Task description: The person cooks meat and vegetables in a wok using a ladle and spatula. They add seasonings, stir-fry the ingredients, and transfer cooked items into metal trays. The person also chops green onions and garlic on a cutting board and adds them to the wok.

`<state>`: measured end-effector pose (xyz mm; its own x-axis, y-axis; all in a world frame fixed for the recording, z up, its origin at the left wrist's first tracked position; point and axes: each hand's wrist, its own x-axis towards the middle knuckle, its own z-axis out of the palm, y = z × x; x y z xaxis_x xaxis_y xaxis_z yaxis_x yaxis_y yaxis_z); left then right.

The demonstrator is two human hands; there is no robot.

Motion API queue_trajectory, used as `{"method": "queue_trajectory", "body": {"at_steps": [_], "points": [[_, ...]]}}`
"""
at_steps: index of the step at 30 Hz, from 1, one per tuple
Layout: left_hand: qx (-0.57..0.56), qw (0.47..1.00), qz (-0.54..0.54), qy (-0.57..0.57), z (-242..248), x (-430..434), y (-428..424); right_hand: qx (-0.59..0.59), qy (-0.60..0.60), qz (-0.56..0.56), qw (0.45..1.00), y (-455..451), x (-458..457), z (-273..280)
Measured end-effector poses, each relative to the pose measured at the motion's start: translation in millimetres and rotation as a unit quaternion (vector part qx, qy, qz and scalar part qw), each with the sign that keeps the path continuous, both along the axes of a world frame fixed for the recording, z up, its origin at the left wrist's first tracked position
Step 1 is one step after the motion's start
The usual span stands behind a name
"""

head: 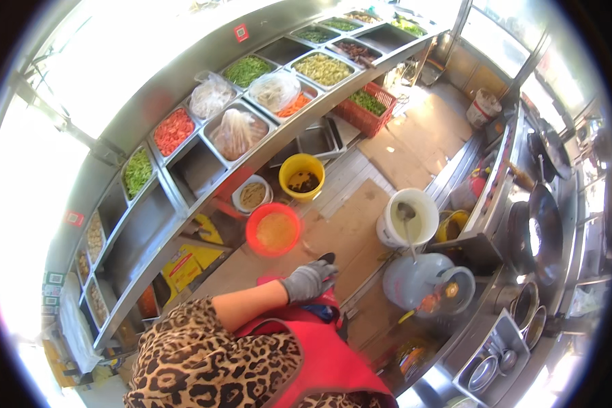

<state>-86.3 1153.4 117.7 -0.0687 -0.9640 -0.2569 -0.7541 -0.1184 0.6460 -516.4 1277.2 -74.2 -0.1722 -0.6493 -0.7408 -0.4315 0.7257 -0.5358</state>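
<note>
My left hand [308, 281] wears a grey work glove and lies against the front of my red apron [331, 364]. Its fingers are bent and partly hidden, so whether they grip anything is unclear. Just beyond the fingertips a dark rounded tip [328, 258] shows, perhaps a shoe. My right hand is out of view. On the floor ahead stand a red bucket [249, 244] with orange-yellow liquid, a yellow bucket [284, 187] with dark contents, and a small white bucket [268, 197]. Farther right, a white bucket [387, 233] holds pale liquid and a ladle [406, 210].
A steel counter [148, 224] of food pans curves along the left, some pans holding chopped vegetables or plastic bags. On the right are a grey gas cylinder [413, 283], a wok [543, 234] and a pan of ladles [505, 319]. A red crate [375, 122] of greens sits beyond.
</note>
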Motion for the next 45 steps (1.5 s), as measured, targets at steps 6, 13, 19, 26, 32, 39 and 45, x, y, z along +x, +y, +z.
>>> {"method": "queue_trajectory", "body": {"at_steps": [6, 13, 19, 26, 32, 39, 45], "points": [[0.006, 0.999, 0.039, 0.009, -20.7, 90.1, -69.4, 0.063, 0.035, 0.143, 0.987, -102.8, 78.7, -1.2], [-0.165, 0.974, 0.154, -0.012, -19.5, 208.9, -184.9, 0.076, 0.093, 0.224, 0.967, -225.7, 140.4, 21.9], [-0.163, 0.945, 0.284, -0.001, -21.8, 283.8, -228.4, -0.010, 0.144, 0.368, 0.919, -317.6, 153.8, 55.8], [-0.084, 0.907, 0.379, 0.160, -64.3, 292.3, -284.6, 0.064, 0.122, 0.218, 0.966, -435.1, 173.3, 53.2], [-0.078, 0.937, 0.326, 0.094, -60.7, 306.4, -436.4, 0.147, 0.068, 0.228, 0.960, -543.5, 170.5, -24.8], [-0.058, 0.958, 0.278, 0.042, -17.5, 317.5, -672.6, 0.041, 0.054, 0.191, 0.979, -788.4, 210.6, 7.8], [-0.018, 0.976, 0.219, 0.007, -24.3, 307.9, -808.8, -0.160, 0.096, 0.290, 0.939, -1042.3, 256.2, 66.5]]}}
